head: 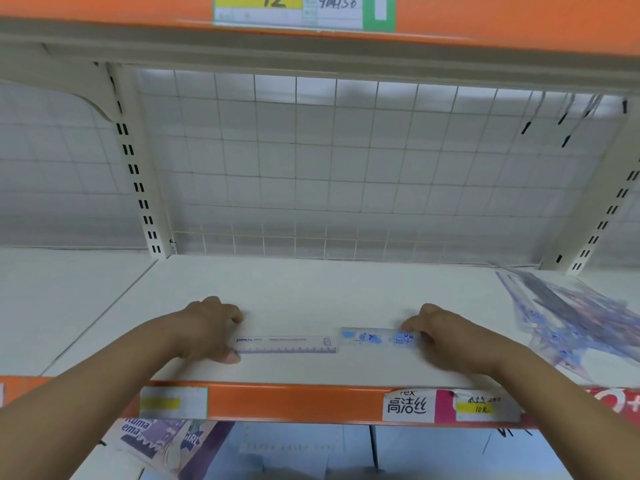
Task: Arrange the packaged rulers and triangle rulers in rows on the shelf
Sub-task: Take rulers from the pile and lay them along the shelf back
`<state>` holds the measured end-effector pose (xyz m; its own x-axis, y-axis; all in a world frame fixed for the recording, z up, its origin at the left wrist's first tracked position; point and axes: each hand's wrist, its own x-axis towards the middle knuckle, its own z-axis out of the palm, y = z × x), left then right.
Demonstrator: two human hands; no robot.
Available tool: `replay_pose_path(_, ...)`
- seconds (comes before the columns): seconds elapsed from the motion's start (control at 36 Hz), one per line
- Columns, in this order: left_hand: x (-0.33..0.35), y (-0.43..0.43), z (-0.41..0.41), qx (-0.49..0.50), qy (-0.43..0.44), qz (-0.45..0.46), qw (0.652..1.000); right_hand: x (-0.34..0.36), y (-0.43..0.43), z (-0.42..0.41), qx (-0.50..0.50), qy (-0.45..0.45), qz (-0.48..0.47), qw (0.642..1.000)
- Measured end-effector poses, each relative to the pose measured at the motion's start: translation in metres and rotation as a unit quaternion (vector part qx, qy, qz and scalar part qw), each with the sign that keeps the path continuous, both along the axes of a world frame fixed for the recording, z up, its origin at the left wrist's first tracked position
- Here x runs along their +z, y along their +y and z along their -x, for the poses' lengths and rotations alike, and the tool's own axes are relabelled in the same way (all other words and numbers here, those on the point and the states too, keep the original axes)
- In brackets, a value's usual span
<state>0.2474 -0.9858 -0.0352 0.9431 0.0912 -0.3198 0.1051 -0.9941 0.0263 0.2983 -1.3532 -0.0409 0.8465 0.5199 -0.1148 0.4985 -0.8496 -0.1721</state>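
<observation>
Gripping packaged ruler by hidden ends, left hand, right hand; blurred pile cropped.

upper price tag "12", shelf-edge label "高洁丝"

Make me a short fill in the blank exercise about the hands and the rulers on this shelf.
1. The left hand holds an end of the purple-marked ruler, which lies ____ on the shelf.
2. The right hand holds the cartoon package, whose pictures are ____.
3. The loose pile of packages sits on the shelf's ____ side.
4. The shelf's front strip is ____.

Missing words: flat; blue; right; orange.
</observation>
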Motion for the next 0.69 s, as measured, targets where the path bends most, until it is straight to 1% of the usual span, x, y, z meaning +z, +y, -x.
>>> replay_pose_path(0.25,0.002,-0.003,0.001,0.008,0.008,-0.004,1.000,-0.003,0.004,-0.004,0.051,0.014,0.048,0.997)
replay_pose_path(0.33,0.005,-0.006,0.002,0.009,0.009,0.003,1.000,-0.001,0.004,-0.005,0.037,0.026,0.046,0.998)
replay_pose_path(0.42,0.006,-0.015,0.004,0.004,0.012,0.023,1.000,-0.001,0.003,-0.011,0.023,0.044,0.029,0.998)
replay_pose_path(0.53,0.007,-0.033,0.005,-0.013,0.011,0.059,0.998,0.001,0.006,-0.025,0.010,0.035,-0.018,0.999)
replay_pose_path(0.61,0.009,-0.041,0.004,-0.014,0.010,0.049,0.999,0.001,0.012,-0.036,-0.012,0.018,-0.056,0.998)
replay_pose_path(0.69,0.012,-0.044,0.004,-0.015,0.012,0.041,0.999,0.000,0.017,-0.049,-0.024,0.014,-0.067,0.997)
